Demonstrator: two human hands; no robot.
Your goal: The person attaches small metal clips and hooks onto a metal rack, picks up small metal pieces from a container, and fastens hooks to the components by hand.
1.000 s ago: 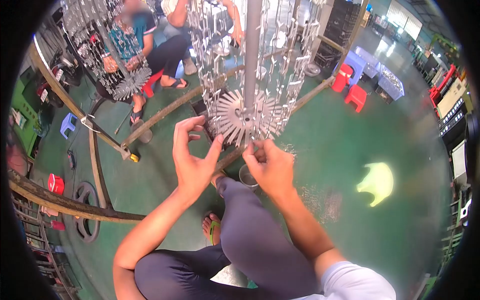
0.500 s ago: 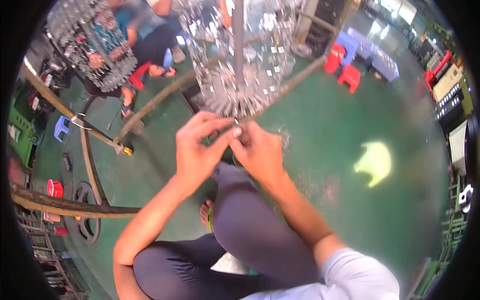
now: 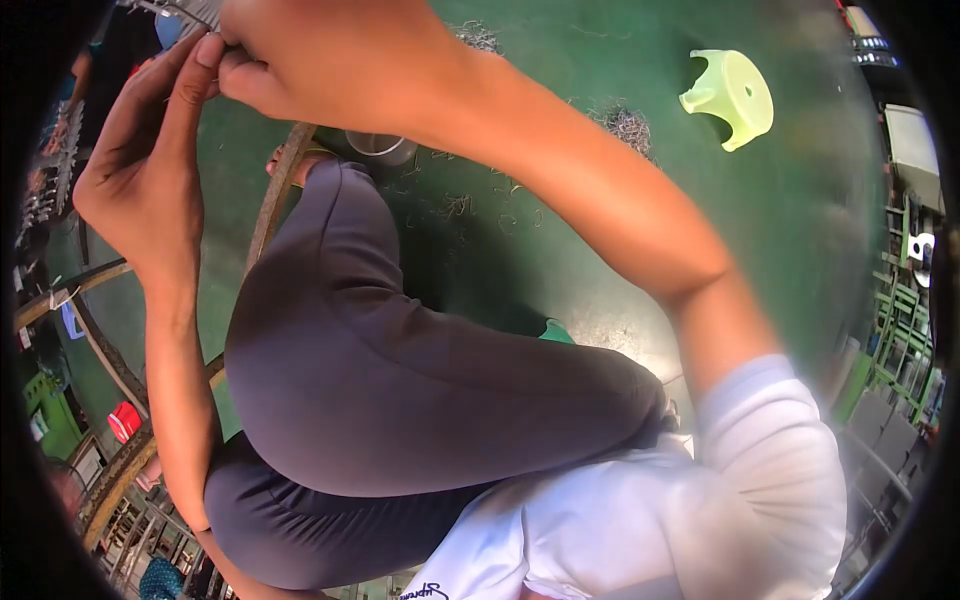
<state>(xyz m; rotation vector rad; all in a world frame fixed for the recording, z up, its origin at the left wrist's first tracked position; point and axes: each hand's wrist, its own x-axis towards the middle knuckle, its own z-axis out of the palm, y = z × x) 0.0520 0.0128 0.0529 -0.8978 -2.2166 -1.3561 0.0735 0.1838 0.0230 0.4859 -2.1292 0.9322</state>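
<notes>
My left hand (image 3: pixel 150 170) is raised at the upper left, its thumb and fingers pinched together. Right against it, the closed fingertips of my right hand (image 3: pixel 290 50) meet the left ones. Whatever lies between the fingertips is too small and too covered to make out. Just above them, part of a grey metal rack (image 3: pixel 182 10) shows at the top edge. Further left hangs a blurred rack of small shiny metal parts (image 3: pixel 48 180).
Rusty metal bars (image 3: pixel 272 205) run beside my legs. A metal bucket (image 3: pixel 382 148) stands beyond my knee. Tangled wire scraps (image 3: pixel 628 132) lie on the green floor, with a pale yellow stool (image 3: pixel 745 95) to the right. A red container (image 3: pixel 124 421) sits at the left.
My view has swung, so both hands now appear at the upper left instead of the middle. They stay pinched together. The large hanging rack has mostly left the view.
</notes>
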